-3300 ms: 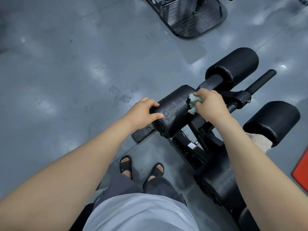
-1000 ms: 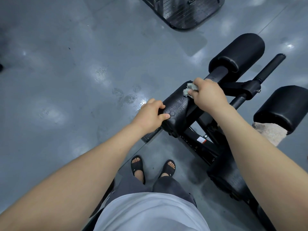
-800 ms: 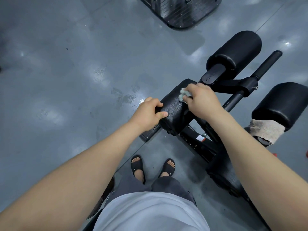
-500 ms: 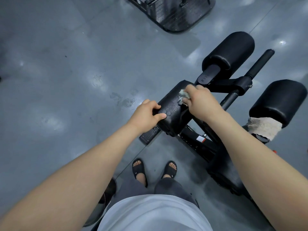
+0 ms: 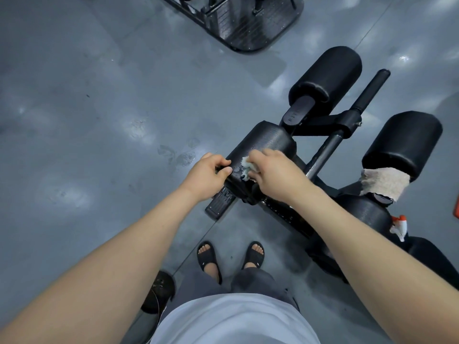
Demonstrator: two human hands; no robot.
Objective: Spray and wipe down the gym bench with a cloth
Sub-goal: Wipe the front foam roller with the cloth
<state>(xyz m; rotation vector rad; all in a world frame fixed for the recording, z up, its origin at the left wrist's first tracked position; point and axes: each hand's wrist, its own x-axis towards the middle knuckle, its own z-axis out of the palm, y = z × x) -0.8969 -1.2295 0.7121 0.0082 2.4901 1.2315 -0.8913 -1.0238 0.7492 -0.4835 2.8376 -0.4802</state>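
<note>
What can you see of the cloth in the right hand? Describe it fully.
The cloth is a small, pale, crumpled wad, whitish with a blue-green tint. The right hand pinches it, hiding most of it, and presses it onto the near end of the black textured pad, where droplets glisten. The left hand grips that pad end beside it.

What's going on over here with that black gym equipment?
A person is wiping down a gym bench. Their left hand grips the near end of a black roller pad, while the right hand presses a small wadded cloth onto the pad's wet surface. A spray bottle sits off to the right by the bench, in neither hand.
</note>
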